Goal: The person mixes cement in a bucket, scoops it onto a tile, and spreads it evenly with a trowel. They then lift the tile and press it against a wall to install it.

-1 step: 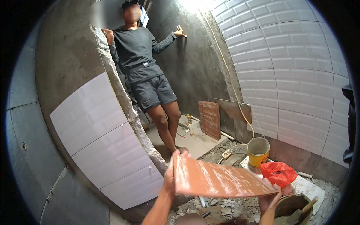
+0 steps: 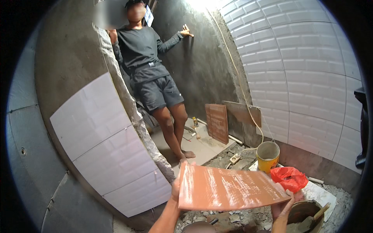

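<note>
A long reddish-brown wall tile (image 2: 229, 188) is held out in front of me, its ribbed back streaked with whitish marks and facing up. My left hand (image 2: 177, 187) grips its left short edge, some fingers curling over the far corner. At the opposite end, my right hand (image 2: 284, 206) clasps the right edge from below, with the thumb on the near corner. The tile hangs above rubble, touching only my hands. Just beyond my right hand sits a mortar bucket (image 2: 305, 217) with a wooden-handled trowel (image 2: 318, 213) in it.
A yellow bucket (image 2: 268, 157) and red plastic bag (image 2: 288, 178) stand at the right. A power strip (image 2: 234, 158) lies on broken rubble (image 2: 233, 218). Brown tiles (image 2: 217, 123) lean on the back wall. A person (image 2: 149, 70) stands in the doorway beside a rough wall edge (image 2: 136, 120).
The brown tile has dropped slightly and tipped so more of its back faces me. Both hands keep their hold. The person in the doorway has barely moved.
</note>
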